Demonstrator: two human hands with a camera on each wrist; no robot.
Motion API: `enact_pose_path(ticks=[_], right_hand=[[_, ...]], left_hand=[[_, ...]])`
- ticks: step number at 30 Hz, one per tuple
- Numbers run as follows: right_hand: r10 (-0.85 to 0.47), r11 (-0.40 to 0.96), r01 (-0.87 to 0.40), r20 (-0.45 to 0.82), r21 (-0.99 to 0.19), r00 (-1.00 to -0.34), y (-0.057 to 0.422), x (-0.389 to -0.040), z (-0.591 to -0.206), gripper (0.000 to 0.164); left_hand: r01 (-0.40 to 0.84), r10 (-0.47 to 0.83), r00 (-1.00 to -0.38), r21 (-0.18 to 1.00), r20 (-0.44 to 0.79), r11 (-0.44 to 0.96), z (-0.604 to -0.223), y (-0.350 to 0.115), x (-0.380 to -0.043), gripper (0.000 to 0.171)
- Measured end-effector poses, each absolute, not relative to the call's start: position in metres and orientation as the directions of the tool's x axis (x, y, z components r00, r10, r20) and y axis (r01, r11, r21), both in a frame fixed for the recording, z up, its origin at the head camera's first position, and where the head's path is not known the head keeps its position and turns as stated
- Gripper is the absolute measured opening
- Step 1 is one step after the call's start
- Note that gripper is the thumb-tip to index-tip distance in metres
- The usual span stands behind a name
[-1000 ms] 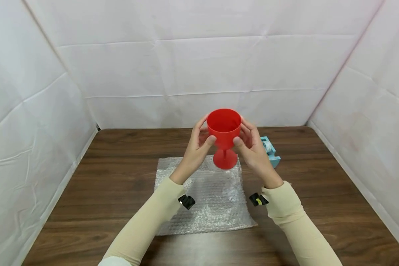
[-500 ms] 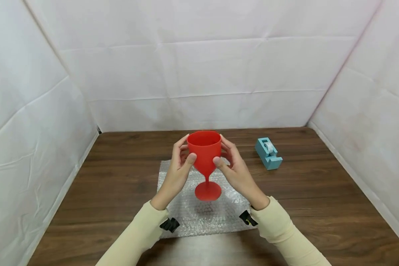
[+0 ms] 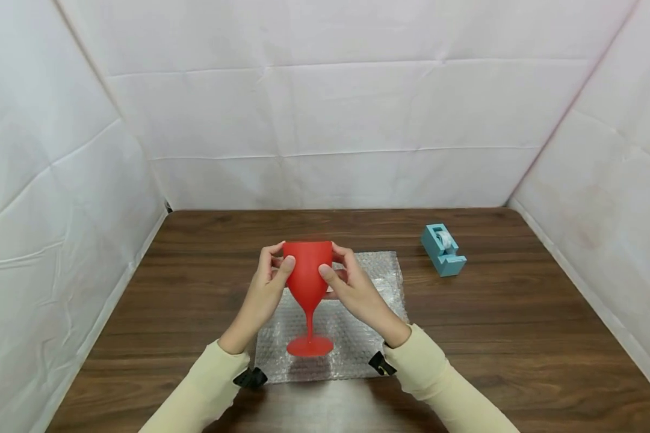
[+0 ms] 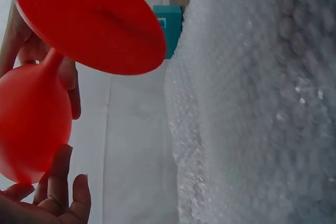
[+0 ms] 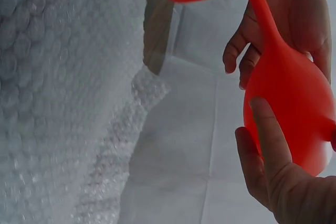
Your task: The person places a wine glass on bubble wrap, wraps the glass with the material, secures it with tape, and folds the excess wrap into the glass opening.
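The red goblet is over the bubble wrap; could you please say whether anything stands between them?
Nothing visible: the left hand and right hand hold the red goblet above the bubble wrap, and the tape dispenser stands aside.

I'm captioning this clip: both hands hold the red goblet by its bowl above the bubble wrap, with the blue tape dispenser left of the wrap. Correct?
Not quite: the head view shows the blue tape dispenser to the right of the bubble wrap, not left. The left hand and right hand do hold the red goblet by its bowl above the wrap.
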State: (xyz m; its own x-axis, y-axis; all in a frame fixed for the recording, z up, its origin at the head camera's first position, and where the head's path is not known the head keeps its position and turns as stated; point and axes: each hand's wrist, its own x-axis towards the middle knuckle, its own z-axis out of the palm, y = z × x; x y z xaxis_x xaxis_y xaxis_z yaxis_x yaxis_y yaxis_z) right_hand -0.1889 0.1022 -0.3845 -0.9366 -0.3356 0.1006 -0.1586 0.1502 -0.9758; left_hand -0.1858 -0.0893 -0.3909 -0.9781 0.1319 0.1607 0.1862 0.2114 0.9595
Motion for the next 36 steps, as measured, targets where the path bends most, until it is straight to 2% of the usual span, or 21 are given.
enact_pose_path(ticks=[7, 11, 16, 25, 29, 36], right_hand=[[-0.378, 0.172, -0.069, -0.001, -0.983, -0.926, 0.080, -0.198, -0.397, 0.067], [-0.399, 0.163, -0.030, -0.038, -0.986, -0.916, 0.068, -0.204, -0.405, 0.070], [-0.422, 0.133, 0.019, -0.075, -0.991, -0.904, 0.055, -0.211, -0.414, 0.065], [-0.398, 0.193, 0.080, -0.153, -0.978, -0.904, 0.042, -0.220, -0.436, 0.062], [-0.378, 0.243, 0.064, -0.155, -0.968, -0.913, 0.041, -0.221, -0.444, 0.063], [-0.372, 0.234, 0.069, -0.155, -0.970, -0.915, 0.040, -0.224, -0.452, 0.058]], left_hand=[[0.080, 0.084, -0.995, 0.964, 0.061, 0.252, -0.398, -0.109, -0.189, 0.045], [0.020, 0.074, -0.997, 0.965, 0.000, 0.263, -0.403, -0.121, -0.190, 0.047], [-0.049, 0.077, -0.995, 0.968, -0.070, 0.247, -0.411, -0.133, -0.195, 0.052], [-0.114, 0.077, -0.987, 0.957, -0.139, 0.265, -0.429, -0.143, -0.203, 0.049], [-0.134, 0.091, -0.982, 0.951, -0.165, 0.278, -0.436, -0.145, -0.206, 0.050], [-0.149, 0.097, -0.978, 0.940, -0.186, 0.308, -0.442, -0.146, -0.209, 0.052]])
